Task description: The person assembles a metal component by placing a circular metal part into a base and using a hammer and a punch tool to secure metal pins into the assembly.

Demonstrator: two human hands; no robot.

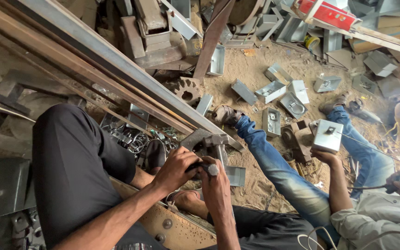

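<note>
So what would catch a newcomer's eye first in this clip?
Centre frame, the left hand and right hand close together around a dark handle with a round metal end, pressed over a grey metal block. To the right, a co-worker in blue jeans sits on the sandy ground holding up a small grey metal box. Many similar boxes lie scattered across the sand above.
</note>
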